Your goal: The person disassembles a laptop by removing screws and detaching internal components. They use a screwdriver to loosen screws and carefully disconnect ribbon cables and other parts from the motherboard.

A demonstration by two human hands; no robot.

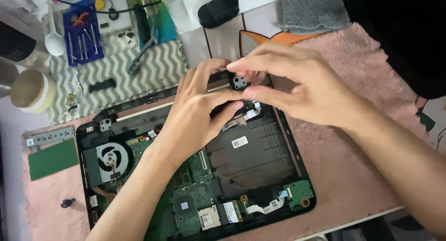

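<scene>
Working at the far right corner of an opened laptop base (297, 166), lying on a pink towel (353, 176) spread over the desk. Left hand (197, 113) curling in from below, fingers bent and pressing on the dark edge beside the small metal hinge bracket (239, 82). Right hand (288, 81) arching over from the right, thumb and forefinger pinching close around that bracket, remaining fingers half folded; whether actually gripping the bracket or only steadying it, impossible to tell. Thin white ribbon cables (248, 114) trailing just below the fingertips, near the black inner tray.

Doing this well probably meaning: keeping both hands low and steady, moving the bracket squarely rather than twisting it, and minding the ribbon cables so none get snagged or creased under a knuckle. Also worth guarding the green circuit board (195, 185) and the round cooling fan (110, 158) from a slipping wrist.

Lying well apart at the far left: a blue tray of small tools (83, 36), a white spoon (54, 39), a roll of tape (31, 90) and a loose green board (52, 159) beside the laptop.
</scene>
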